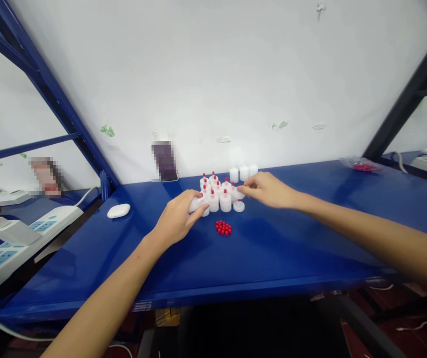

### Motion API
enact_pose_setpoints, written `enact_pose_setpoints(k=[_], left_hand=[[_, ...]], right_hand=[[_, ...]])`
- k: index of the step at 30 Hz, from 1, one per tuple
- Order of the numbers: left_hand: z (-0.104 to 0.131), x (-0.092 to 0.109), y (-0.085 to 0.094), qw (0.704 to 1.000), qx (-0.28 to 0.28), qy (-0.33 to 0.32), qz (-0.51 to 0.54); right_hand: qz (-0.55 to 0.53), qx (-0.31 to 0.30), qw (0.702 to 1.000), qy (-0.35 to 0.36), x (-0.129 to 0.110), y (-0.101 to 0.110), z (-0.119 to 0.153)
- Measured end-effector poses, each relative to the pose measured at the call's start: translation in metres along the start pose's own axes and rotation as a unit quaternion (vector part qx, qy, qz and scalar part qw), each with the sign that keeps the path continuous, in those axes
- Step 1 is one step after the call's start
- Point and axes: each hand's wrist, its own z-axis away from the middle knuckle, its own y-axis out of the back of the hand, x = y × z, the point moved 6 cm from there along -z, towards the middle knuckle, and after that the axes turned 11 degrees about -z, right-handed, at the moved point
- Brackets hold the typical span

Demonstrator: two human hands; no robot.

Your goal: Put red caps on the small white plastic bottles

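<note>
1. From my remote seat, I see the left hand (pixel 176 216) curled partly closed around a white bottle (pixel 195 204), thumb along its side, probably to steady it.
2. My right hand (pixel 269 190) has thumb and forefinger nearly together beside a pale, translucent piece (pixel 239 193); I cannot tell whether they grip it (blur hides the contact).
3. Between the hands, red-tipped bottles (pixel 225 201) stand bunched towards the desk's (pixel 291 248) back edge, presumably to keep them within both hands' reach.
4. Small red pieces (pixel 223 228) lie nearer the front edge, likely grouped for easy picking.
5. Three white containers (pixel 244 173) stand along the back edge, apart from the bunch.
</note>
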Motion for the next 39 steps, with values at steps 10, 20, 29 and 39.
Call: enact_pose_setpoints(k=[10,20,29,39], left_hand=[[0.005,0.012,0.001,0.998,-0.044,-0.022,0.038],[0.006,0.033,-0.005,0.989,-0.072,-0.088,0.092],[0.008,0.031,-0.005,0.987,-0.111,-0.070,0.090],[0.006,0.039,-0.005,0.985,-0.110,-0.105,0.088]], right_hand=[[0.013,-0.105,0.993,-0.052,0.012,-0.022,-0.016],[0.044,-0.131,0.984,0.108,-0.024,-0.042,0.031],[0.064,-0.159,0.968,0.182,-0.030,-0.056,0.036],[0.127,-0.218,0.950,0.183,-0.022,-0.050,0.047]])
